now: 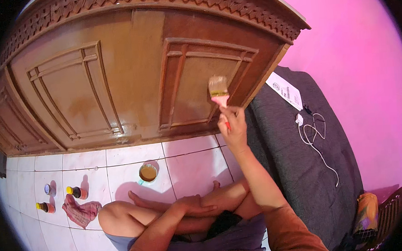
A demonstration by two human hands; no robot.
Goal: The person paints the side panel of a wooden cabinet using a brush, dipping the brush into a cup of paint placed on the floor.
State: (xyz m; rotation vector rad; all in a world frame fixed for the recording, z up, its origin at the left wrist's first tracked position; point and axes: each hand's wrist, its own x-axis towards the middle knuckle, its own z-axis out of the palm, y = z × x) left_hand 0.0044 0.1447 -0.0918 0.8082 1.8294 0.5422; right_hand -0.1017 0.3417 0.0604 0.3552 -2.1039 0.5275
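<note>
A paintbrush (219,99) with pale bristles and a pink-and-red handle is gripped in my right hand (233,126). Its bristles are over the right-hand panel of a carved brown wooden cabinet (137,88); whether they touch the wood I cannot tell. My left hand (196,204) lies flat across my lower leg, fingers stretched out and holding nothing. On the floor in front of my crossed legs stands a cup (148,173) with brown liquid in it.
Left on the white floor tiles (134,154) are two small yellow-capped bottles (78,192), a small round container (47,189) and a crumpled reddish cloth (81,211). Dark grey padded furniture (298,161) at right bears a white booklet (284,91) and a charger with cable (307,140). Behind rises a pink wall (365,58).
</note>
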